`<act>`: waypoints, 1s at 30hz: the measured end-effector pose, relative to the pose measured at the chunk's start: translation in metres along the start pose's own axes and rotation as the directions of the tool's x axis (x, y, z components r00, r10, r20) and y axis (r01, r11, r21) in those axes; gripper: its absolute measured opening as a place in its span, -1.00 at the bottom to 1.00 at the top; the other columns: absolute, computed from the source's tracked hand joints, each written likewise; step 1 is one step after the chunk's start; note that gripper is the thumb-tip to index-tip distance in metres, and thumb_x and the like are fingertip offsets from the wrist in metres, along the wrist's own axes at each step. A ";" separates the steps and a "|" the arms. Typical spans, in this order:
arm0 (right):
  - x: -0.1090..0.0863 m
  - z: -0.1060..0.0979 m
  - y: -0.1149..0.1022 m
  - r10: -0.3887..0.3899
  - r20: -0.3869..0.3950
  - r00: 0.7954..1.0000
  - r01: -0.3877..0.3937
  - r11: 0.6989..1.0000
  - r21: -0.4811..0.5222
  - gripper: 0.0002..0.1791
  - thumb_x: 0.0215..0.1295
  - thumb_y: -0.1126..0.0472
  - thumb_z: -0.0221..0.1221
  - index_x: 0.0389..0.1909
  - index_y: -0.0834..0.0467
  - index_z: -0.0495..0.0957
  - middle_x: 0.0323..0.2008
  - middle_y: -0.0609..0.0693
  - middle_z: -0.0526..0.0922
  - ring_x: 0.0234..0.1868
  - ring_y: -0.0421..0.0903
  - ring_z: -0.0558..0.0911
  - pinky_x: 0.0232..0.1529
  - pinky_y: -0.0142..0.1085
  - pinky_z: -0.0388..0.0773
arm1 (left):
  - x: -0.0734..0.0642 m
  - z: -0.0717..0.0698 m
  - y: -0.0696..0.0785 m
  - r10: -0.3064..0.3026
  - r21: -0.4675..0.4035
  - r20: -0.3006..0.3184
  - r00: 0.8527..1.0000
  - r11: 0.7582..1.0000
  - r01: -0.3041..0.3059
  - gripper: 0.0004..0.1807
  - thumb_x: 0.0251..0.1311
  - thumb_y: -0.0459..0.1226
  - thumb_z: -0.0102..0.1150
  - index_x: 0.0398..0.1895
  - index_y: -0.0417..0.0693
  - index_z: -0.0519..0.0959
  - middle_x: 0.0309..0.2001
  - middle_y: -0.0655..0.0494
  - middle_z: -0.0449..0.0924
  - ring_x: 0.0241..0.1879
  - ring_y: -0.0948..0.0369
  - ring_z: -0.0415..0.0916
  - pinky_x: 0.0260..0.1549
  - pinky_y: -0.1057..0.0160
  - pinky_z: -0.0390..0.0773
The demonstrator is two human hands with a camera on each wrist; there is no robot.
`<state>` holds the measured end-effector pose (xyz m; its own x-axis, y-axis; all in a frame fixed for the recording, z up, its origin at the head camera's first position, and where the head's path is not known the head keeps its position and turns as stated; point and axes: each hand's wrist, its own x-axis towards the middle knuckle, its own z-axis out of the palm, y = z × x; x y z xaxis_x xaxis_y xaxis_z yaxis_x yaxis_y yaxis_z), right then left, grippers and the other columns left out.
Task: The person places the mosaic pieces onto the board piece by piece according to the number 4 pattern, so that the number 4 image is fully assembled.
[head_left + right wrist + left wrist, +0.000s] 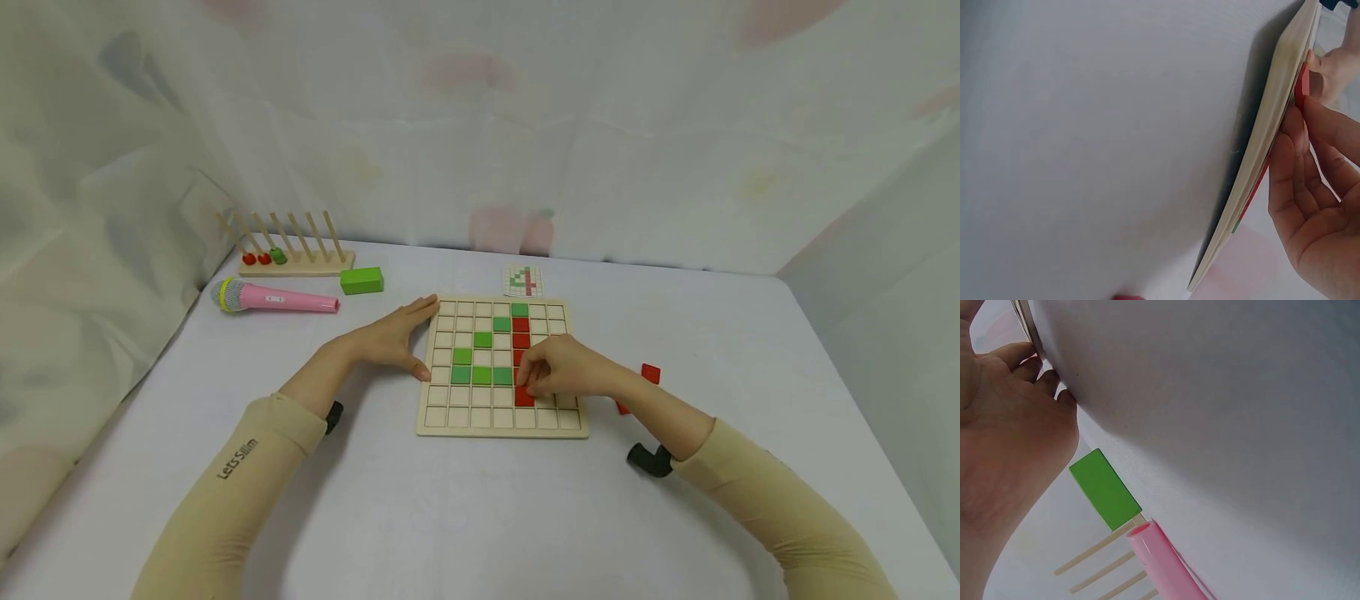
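A square wooden grid board point(482, 417) lies on the table with green tiles point(482, 376) in a stepped shape and a column of red tiles point(521, 340). My right hand point(566, 367) is over the lower part of that column. Its thumb and fingertips pinch a red tile point(1302, 86) close at the board's surface. On the other side, my left hand point(390, 337) is spread against the board's left edge, thumb and fingers apart. Part of the red column is hidden behind the right hand.
Loose red tiles point(650, 373) lie under and beside the right forearm. A small pattern card point(523, 282) is behind the board. At the back left are a pink toy microphone point(288, 298), a green block point(362, 281) and a pegged wooden stand point(296, 265) with red and green beads.
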<state>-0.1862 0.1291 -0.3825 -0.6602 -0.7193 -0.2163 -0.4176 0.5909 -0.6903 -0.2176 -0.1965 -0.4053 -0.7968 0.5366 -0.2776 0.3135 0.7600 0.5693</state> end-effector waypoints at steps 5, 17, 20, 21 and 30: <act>-0.003 -0.002 0.000 0.015 -0.016 1.000 -0.015 1.000 -0.008 -0.91 0.18 0.29 0.33 -0.33 0.03 0.70 -0.37 -0.14 0.70 -0.34 -0.23 0.60 -0.22 -0.40 0.59 | 0.000 0.000 0.000 0.001 0.003 0.002 1.000 1.000 -0.001 0.41 -0.21 0.05 0.59 0.59 -0.17 -0.16 0.64 0.02 -0.34 0.63 -0.04 -0.41 0.57 -0.18 -0.24; -0.024 -0.021 0.016 0.034 -0.078 0.996 -0.036 0.999 -0.026 -0.94 0.22 0.25 0.32 -0.29 0.06 0.69 -0.38 -0.12 0.71 -0.34 -0.23 0.62 -0.27 -0.41 0.58 | 0.000 0.000 -0.001 0.004 0.003 0.007 1.000 1.000 -0.004 0.40 -0.20 0.05 0.58 0.59 -0.18 -0.17 0.64 -0.01 -0.34 0.63 -0.07 -0.41 0.56 -0.20 -0.23; -0.031 -0.025 0.021 0.060 -0.085 0.995 -0.062 0.998 -0.021 -0.92 0.22 0.24 0.32 -0.27 0.06 0.69 -0.36 -0.13 0.70 -0.33 -0.21 0.61 -0.24 -0.39 0.59 | 0.000 0.000 -0.002 0.005 0.002 0.005 1.000 1.000 -0.005 0.41 -0.20 0.05 0.58 0.59 -0.19 -0.17 0.64 -0.02 -0.33 0.63 -0.08 -0.41 0.55 -0.21 -0.22; -0.034 -0.026 0.024 0.068 -0.088 0.994 -0.070 0.997 -0.022 -0.92 0.22 0.24 0.32 -0.27 0.05 0.69 -0.35 -0.13 0.70 -0.32 -0.20 0.61 -0.23 -0.38 0.60 | 0.000 0.000 -0.002 0.004 0.001 0.006 1.000 1.000 -0.004 0.41 -0.20 0.05 0.58 0.59 -0.18 -0.17 0.64 -0.02 -0.33 0.63 -0.08 -0.41 0.55 -0.21 -0.21; -0.060 -0.041 0.041 0.124 -0.092 0.988 -0.124 0.992 0.001 -0.90 0.22 0.23 0.31 -0.25 0.07 0.69 -0.35 -0.10 0.68 -0.29 -0.17 0.60 -0.17 -0.39 0.61 | 0.001 0.000 -0.003 0.010 -0.006 -0.001 1.000 1.000 -0.010 0.39 -0.19 0.05 0.58 0.59 -0.18 -0.16 0.64 -0.01 -0.33 0.63 -0.08 -0.40 0.55 -0.22 -0.21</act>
<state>-0.1895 0.2112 -0.3699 -0.7615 -0.6039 -0.2353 -0.3319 0.6751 -0.6588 -0.2187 -0.1981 -0.4072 -0.7939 0.5441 -0.2715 0.3182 0.7522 0.5770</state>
